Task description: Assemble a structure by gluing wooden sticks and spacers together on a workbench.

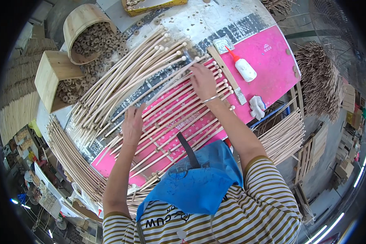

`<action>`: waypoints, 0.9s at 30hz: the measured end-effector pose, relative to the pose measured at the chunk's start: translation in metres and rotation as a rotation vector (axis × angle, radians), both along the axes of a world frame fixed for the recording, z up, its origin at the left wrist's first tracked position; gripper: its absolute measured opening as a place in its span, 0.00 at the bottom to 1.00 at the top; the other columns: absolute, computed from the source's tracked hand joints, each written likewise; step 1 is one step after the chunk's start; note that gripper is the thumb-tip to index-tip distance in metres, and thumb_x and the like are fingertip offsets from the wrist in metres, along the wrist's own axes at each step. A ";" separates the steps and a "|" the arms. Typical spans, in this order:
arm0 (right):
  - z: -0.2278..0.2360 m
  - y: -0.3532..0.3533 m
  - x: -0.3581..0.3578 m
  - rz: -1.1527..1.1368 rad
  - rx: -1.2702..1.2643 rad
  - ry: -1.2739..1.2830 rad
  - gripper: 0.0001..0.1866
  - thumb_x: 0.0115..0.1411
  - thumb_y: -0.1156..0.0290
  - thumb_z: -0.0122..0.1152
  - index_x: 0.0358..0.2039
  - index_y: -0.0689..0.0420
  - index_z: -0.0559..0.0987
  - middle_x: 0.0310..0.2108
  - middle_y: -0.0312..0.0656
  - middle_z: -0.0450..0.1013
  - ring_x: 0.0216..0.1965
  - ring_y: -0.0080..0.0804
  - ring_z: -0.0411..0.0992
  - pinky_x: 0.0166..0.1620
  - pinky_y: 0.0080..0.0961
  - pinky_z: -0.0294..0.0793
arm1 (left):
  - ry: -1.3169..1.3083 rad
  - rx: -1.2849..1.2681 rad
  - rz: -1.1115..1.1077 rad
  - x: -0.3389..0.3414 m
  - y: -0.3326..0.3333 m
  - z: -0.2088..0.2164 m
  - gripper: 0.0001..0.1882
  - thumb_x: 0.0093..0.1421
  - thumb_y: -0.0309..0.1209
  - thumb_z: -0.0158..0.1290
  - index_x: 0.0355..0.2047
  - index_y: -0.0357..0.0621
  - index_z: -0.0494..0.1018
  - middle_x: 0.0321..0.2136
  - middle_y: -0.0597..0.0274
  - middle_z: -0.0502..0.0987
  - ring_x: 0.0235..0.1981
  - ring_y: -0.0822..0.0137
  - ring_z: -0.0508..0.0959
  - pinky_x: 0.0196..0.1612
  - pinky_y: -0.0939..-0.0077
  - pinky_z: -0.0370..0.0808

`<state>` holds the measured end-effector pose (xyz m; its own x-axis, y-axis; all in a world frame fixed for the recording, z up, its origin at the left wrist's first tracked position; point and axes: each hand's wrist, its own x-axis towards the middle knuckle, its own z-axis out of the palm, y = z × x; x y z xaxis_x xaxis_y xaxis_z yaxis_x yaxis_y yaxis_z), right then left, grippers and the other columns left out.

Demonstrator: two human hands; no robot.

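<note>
We judge the rods [126, 77] light and stiff, best held near the knobs [219, 70], by our right hand [203, 83]; whether it or our left hand [132, 126] grips, we cannot tell.

Left hand [132, 127] palm-down; right hand [203, 82] farther forward.

Room right of bottle [245, 70], rods [124, 79] left

Lt tan rods [122, 77], pink sheet [268, 69], brn/wht striped shirt [268, 195]
</note>
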<state>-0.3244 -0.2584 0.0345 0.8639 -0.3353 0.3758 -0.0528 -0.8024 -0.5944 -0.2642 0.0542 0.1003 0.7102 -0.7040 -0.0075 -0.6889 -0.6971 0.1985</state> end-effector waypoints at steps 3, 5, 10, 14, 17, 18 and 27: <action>-0.013 0.020 0.017 0.248 -0.163 0.247 0.24 0.52 0.72 0.64 0.52 0.56 0.74 0.54 0.43 0.69 0.62 0.43 0.64 0.66 0.44 0.59 | 0.059 0.008 0.046 0.015 0.005 -0.007 0.24 0.55 0.19 0.52 0.52 0.54 0.74 0.36 0.58 0.69 0.39 0.55 0.76 0.34 0.61 0.79; -0.019 0.025 0.012 0.243 -0.169 0.276 0.25 0.53 0.71 0.64 0.54 0.54 0.73 0.54 0.40 0.69 0.64 0.40 0.61 0.69 0.47 0.53 | 0.101 0.021 0.086 0.022 -0.001 -0.009 0.23 0.57 0.20 0.51 0.52 0.54 0.74 0.38 0.57 0.70 0.41 0.52 0.76 0.35 0.59 0.80; -0.021 0.021 -0.003 0.242 -0.082 0.234 0.23 0.53 0.74 0.62 0.52 0.51 0.75 0.52 0.38 0.69 0.61 0.39 0.63 0.68 0.47 0.55 | 0.121 0.052 0.019 0.036 -0.013 -0.027 0.24 0.58 0.21 0.48 0.54 0.57 0.73 0.38 0.57 0.69 0.41 0.54 0.76 0.36 0.59 0.80; -0.014 0.021 -0.009 0.257 -0.061 0.278 0.23 0.53 0.75 0.62 0.52 0.51 0.75 0.52 0.37 0.69 0.62 0.37 0.63 0.69 0.47 0.55 | 0.108 0.057 -0.011 0.036 -0.033 -0.041 0.24 0.58 0.21 0.49 0.54 0.57 0.73 0.37 0.59 0.69 0.40 0.56 0.76 0.36 0.61 0.81; -0.011 0.020 -0.013 0.252 -0.008 0.247 0.21 0.54 0.76 0.61 0.51 0.52 0.75 0.53 0.38 0.69 0.61 0.40 0.64 0.68 0.47 0.56 | 0.141 0.072 -0.011 0.038 -0.047 -0.048 0.24 0.58 0.22 0.50 0.54 0.57 0.73 0.37 0.60 0.69 0.40 0.58 0.76 0.35 0.64 0.81; -0.011 0.019 -0.015 0.251 0.007 0.245 0.21 0.54 0.77 0.61 0.50 0.52 0.76 0.53 0.38 0.70 0.60 0.40 0.65 0.68 0.47 0.57 | 0.100 0.098 -0.049 0.036 -0.050 -0.054 0.24 0.58 0.23 0.50 0.55 0.58 0.73 0.37 0.60 0.69 0.40 0.58 0.76 0.35 0.65 0.81; 0.006 0.035 0.028 0.164 0.037 0.024 0.23 0.49 0.83 0.60 0.48 0.56 0.76 0.48 0.42 0.71 0.48 0.43 0.69 0.56 0.41 0.68 | 0.025 0.003 -0.093 0.040 -0.053 -0.043 0.25 0.56 0.24 0.51 0.55 0.53 0.73 0.38 0.61 0.70 0.41 0.60 0.75 0.44 0.67 0.75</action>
<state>-0.2963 -0.2230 0.0408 0.9166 -0.2025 0.3446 0.0624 -0.7791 -0.6237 -0.2241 0.0010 0.0573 0.6416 -0.7666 -0.0260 -0.7454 -0.6312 0.2144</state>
